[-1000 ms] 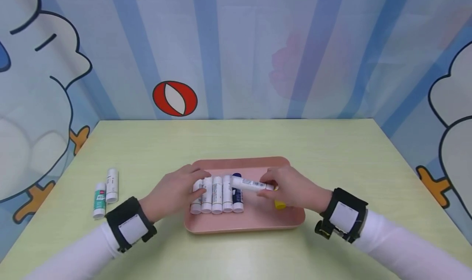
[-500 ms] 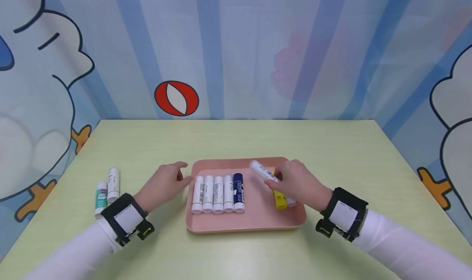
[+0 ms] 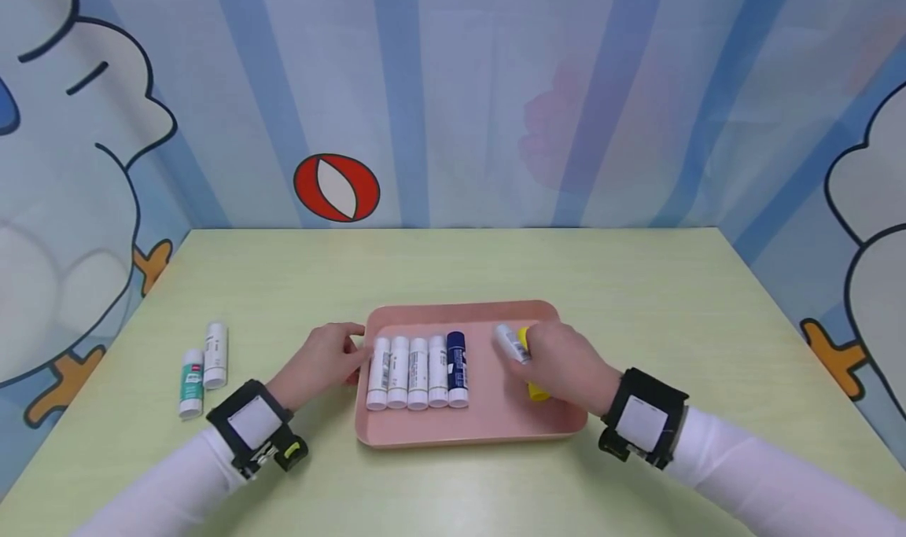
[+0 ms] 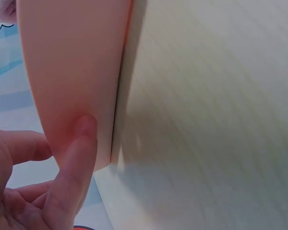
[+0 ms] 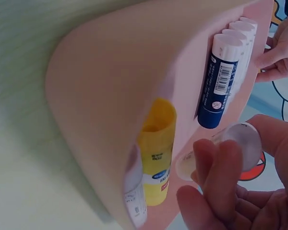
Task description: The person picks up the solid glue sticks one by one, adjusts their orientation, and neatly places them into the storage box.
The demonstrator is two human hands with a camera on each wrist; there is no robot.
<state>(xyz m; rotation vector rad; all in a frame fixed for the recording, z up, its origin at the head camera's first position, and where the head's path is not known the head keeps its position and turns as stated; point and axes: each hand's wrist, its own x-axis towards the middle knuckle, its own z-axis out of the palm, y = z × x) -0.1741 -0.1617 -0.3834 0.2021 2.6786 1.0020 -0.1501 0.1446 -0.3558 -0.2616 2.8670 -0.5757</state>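
My right hand (image 3: pixel 566 364) pinches a white glue stick (image 3: pixel 511 343) over the right part of the pink tray (image 3: pixel 495 427). In the right wrist view its round end (image 5: pixel 247 146) shows between thumb and fingers. Beneath that hand lie a yellow glue stick (image 5: pixel 156 158) and another white one (image 5: pixel 136 201) by the tray's right wall. At the tray's left edge is my left hand (image 3: pixel 322 364); in the left wrist view one fingertip (image 4: pixel 86 125) rests against the outer wall (image 4: pixel 72 62). Several white glue sticks (image 3: pixel 418 372) and a dark blue one (image 3: pixel 457 370) lie in a row inside.
To the left on the pale green table (image 3: pixel 453 266) are a teal-and-white glue stick (image 3: pixel 191 384) and a white one (image 3: pixel 215 356). Behind the table hangs a blue striped cloth (image 3: pixel 453 97) with cartoon prints.
My right hand has carried the white glue stick from above the blue one to the right, turning it. My left hand has left the row of glue sticks and come to the tray's left edge.
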